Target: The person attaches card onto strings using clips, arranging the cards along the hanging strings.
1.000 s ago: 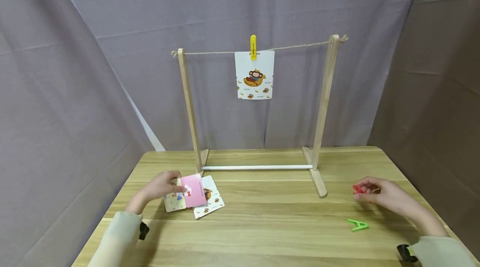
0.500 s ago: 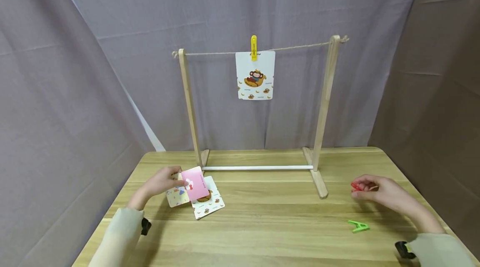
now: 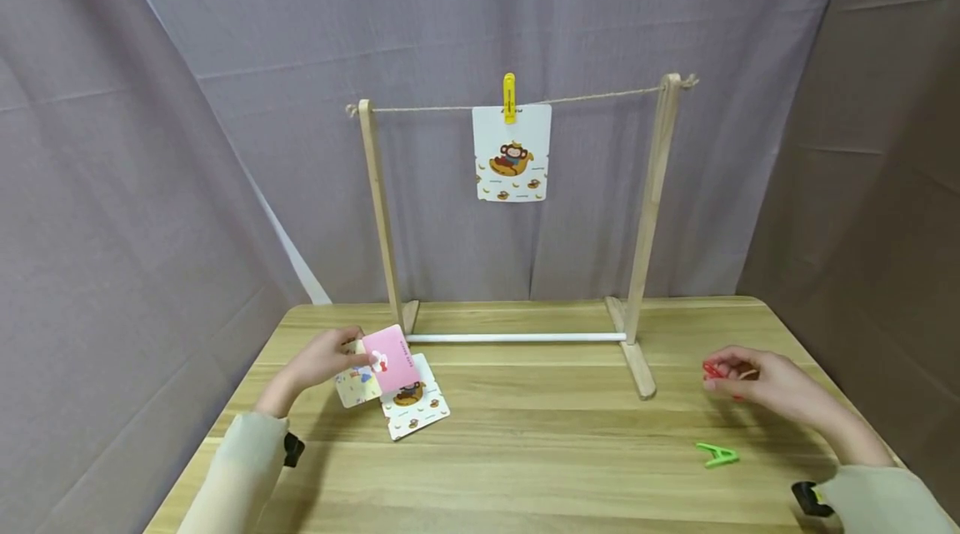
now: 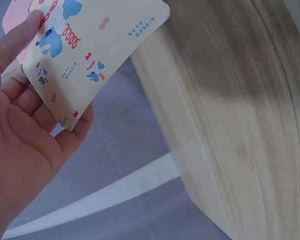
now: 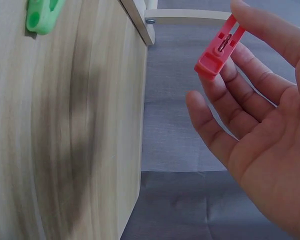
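My left hand (image 3: 322, 363) pinches a pink-and-cream card (image 3: 392, 363) printed with a rabbit, the thumb over its face. In the left wrist view, "CUTE RABBIT" lettering and blue and red prints show on the card's cream part (image 4: 97, 50). Partly behind it in the head view, a white monkey card (image 3: 416, 413) lies on the table. Over at the right, my right hand (image 3: 772, 380) grips a red clothes peg (image 5: 220, 50) between thumb and fingers, above the tabletop. A green clothes peg (image 3: 717, 456) lies on the table just in front of that hand.
A wooden stand (image 3: 646, 226) with a string (image 3: 600, 96) across its top stands at the table's back. A yellow clothes peg (image 3: 510, 97) holds another monkey card (image 3: 512, 176) on the string. A white rod (image 3: 517, 338) joins the stand's feet. Grey curtains (image 3: 225, 142) enclose the table (image 3: 525, 467).
My left hand has raised the pink-and-cream card slightly and tilted it, baring more of the monkey card beneath. The right hand, with the red peg, has barely shifted.
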The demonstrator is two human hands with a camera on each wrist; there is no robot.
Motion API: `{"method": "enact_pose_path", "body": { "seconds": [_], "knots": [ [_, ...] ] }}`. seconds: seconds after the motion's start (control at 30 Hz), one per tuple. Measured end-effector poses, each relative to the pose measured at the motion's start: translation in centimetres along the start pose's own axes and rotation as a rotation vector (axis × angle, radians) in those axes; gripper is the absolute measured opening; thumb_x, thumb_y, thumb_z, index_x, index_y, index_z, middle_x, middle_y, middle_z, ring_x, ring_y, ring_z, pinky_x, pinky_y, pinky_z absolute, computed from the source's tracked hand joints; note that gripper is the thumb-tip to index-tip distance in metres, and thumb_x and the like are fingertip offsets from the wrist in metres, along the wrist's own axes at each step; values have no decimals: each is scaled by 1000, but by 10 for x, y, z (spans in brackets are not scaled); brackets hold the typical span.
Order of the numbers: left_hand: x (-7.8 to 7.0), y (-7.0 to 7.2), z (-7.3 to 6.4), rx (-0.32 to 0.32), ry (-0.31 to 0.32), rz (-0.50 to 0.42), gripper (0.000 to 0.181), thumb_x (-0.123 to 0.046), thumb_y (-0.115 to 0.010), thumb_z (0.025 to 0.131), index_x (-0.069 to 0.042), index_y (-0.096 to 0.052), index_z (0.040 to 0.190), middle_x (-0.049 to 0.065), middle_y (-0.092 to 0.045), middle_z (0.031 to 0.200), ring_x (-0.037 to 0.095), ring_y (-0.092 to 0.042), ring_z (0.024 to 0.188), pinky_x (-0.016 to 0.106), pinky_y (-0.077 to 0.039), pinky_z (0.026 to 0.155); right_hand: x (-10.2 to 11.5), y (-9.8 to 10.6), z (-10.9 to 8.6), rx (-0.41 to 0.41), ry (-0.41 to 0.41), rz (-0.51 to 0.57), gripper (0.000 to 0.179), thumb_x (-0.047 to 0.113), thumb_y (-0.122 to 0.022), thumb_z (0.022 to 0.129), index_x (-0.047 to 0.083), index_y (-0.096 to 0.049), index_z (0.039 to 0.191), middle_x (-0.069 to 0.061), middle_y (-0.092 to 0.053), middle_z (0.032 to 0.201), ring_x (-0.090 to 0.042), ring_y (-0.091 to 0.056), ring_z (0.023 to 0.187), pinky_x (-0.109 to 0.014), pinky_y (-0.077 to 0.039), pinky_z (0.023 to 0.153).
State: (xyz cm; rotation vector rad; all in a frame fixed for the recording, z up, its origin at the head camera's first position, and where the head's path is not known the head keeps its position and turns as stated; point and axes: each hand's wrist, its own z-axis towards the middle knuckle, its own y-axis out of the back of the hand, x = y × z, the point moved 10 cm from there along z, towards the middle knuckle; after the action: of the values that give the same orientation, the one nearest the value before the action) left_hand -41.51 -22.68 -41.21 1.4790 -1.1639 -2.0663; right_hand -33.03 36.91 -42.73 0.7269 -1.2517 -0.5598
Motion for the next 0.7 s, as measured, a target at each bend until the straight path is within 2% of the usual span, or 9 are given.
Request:
{"method": "enact_pose_path", "body": {
  "seconds": [0.33, 0.7],
  "knots": [
    [0, 6, 0, -22, -39, 4, 16, -23, -72, 94, -10, -63, 89, 1, -62, 81, 16, -55, 71, 32, -46, 67, 8, 10, 2, -61, 27, -3, 41, 28, -73, 95, -1, -62, 122, -5, -64, 97, -5, -60, 84, -26, -53, 69],
    [-9, 17, 1, -48, -51, -5, 16, -21, -69, 97, -9, -62, 89, 6, -63, 82, 18, -55, 74, 33, -46, 70, 16, 6, 6, -33, 15, 40, 43, 28, -71, 96, -3, -60, 124, -8, -65, 101, -8, -62, 83, -28, -54, 68]
  ]
}}
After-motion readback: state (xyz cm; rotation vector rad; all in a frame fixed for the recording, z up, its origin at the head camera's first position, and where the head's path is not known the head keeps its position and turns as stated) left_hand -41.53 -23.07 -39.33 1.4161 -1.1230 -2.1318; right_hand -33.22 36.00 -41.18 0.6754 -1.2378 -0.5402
